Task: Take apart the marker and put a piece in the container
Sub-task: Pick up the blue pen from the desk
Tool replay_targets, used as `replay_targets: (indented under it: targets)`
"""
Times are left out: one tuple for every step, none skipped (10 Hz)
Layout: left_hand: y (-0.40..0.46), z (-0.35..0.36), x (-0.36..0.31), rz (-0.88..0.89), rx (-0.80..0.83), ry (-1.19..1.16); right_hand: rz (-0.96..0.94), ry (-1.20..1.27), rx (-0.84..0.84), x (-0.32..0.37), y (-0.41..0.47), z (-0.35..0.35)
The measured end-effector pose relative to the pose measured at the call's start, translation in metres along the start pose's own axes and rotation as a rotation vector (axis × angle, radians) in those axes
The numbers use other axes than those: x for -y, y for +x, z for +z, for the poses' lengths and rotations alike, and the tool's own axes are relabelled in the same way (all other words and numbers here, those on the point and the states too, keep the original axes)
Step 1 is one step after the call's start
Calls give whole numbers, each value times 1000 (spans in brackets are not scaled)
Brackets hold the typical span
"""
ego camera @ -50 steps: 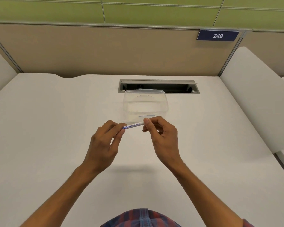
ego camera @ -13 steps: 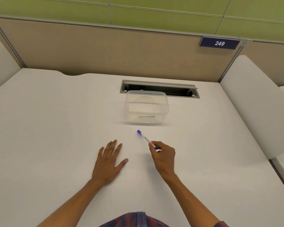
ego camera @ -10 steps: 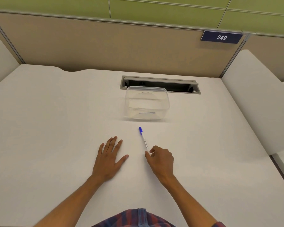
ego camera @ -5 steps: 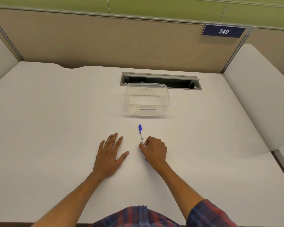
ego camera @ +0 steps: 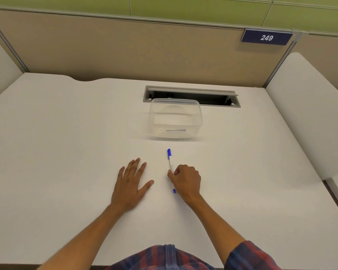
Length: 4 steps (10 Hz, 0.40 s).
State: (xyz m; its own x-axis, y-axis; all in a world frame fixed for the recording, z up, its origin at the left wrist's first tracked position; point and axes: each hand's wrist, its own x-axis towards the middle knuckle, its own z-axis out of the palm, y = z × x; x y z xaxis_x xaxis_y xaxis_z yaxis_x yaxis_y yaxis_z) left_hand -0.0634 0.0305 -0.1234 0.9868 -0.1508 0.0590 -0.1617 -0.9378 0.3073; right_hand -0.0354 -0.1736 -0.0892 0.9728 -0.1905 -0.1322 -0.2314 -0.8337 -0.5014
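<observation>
A thin white marker with a blue cap at its far end lies on the white desk, pointing away from me. My right hand is curled over its near half, fingers wrapped round the barrel; a blue end shows below the hand. My left hand rests flat on the desk to the left, fingers spread, touching nothing else. The clear plastic container stands open beyond the marker, near the desk's middle back.
A grey cable slot is sunk into the desk behind the container. A beige partition with a "249" plate closes the back. White side panels stand at the left and right edges.
My right hand has slid further over the marker and curled round it. The marker has turned from slanting left to pointing straight away. The left hand stays flat.
</observation>
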Motion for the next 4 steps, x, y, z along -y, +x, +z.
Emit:
replay_targets:
  targets:
    - [0,0,1,-2,7,13,-13,-11,23,1,0,-1]
    - [0,0,0,-3,9,18,-10,-2,19,3,-2,-3]
    - [1,-5,-3,-3,25,1,6,2,-14,8,1,-10]
    - [2,-9,-4,4,15,-65,0,3,-44,6,6,-18]
